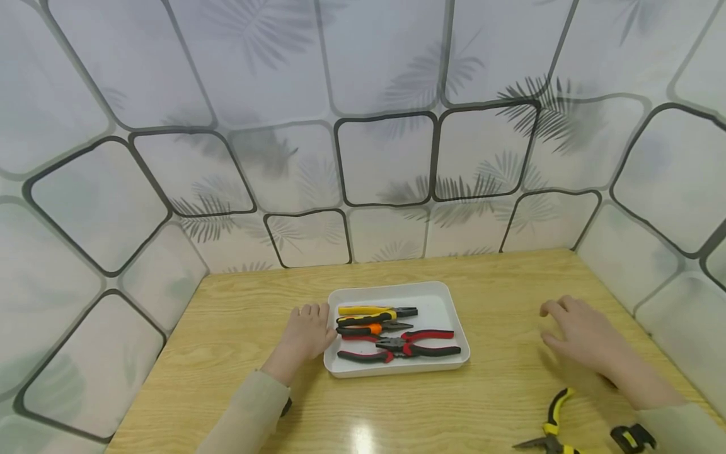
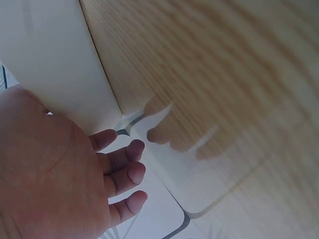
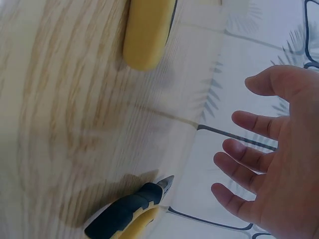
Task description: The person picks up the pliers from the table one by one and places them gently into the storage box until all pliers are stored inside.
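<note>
My left hand (image 1: 306,331) is beside the left end of a white tray (image 1: 397,291), its thumb close to the rim; whether they touch is unclear. The left wrist view shows that hand (image 2: 55,169) with loosely bent fingers and nothing in the palm. In the tray lie yellow-and-black pliers (image 1: 380,316), orange-and-black needle-nose pliers (image 1: 374,328) and red-and-black pliers (image 1: 399,345), seemingly two pairs overlapping. My right hand (image 1: 584,331) hovers over the table's right side, fingers spread and holding nothing. Nearer me lie yellow-and-black needle-nose pliers (image 1: 551,429), spread apart and cut off by the frame.
A wood-grain table (image 1: 255,296) meets patterned fabric walls (image 1: 386,164) at the back and sides. In the right wrist view, a yellow handle (image 3: 144,37) and a black-and-yellow tool with a metal tip (image 3: 132,214) lie near the right hand.
</note>
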Demonstrator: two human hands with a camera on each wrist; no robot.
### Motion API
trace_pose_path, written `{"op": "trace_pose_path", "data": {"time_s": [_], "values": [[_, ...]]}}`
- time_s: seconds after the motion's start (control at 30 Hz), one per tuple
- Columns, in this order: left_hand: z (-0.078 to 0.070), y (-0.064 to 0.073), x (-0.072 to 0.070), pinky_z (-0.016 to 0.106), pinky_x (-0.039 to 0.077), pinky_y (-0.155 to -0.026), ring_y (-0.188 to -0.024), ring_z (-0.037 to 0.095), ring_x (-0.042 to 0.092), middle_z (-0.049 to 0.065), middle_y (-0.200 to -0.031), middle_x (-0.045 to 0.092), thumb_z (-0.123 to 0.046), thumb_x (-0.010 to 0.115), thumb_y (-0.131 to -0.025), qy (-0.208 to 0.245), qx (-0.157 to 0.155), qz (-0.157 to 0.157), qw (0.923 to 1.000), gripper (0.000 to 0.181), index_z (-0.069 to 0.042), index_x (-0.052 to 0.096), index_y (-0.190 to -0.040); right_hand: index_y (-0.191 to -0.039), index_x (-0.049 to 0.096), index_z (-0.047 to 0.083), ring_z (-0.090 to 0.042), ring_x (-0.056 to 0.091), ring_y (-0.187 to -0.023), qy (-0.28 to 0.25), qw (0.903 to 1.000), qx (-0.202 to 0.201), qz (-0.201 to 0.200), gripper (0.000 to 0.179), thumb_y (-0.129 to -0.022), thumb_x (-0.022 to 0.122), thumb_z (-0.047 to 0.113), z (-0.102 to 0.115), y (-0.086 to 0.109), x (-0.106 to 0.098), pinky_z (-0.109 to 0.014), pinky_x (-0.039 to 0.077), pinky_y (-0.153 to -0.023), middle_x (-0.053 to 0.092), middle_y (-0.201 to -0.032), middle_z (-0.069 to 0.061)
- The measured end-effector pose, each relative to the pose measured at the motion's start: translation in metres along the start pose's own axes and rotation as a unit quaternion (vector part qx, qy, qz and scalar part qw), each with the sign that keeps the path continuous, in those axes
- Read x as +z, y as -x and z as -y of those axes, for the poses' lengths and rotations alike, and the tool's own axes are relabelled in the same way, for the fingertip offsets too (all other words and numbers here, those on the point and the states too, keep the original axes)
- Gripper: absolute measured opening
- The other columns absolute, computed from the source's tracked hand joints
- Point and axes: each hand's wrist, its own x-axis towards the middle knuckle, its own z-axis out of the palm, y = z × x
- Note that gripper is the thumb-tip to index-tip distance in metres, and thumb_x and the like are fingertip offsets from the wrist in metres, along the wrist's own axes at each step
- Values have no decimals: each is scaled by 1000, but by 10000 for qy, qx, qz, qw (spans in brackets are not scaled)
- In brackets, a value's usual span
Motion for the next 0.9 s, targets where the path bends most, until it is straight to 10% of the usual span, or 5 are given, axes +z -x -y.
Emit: {"op": "trace_pose_path", "data": {"time_s": [0.9], "values": [[-1,1,-2,61,42,-115,-130,42,58,25,-134,62,-40,46,-105,15,-7,32,10000,56,3,48,-141,-118,66,2,-41,66,-92,52,9998,204,54,42,-89,82,27,-30,20,-2,-58,54,-77,67,-107,-23]]}}
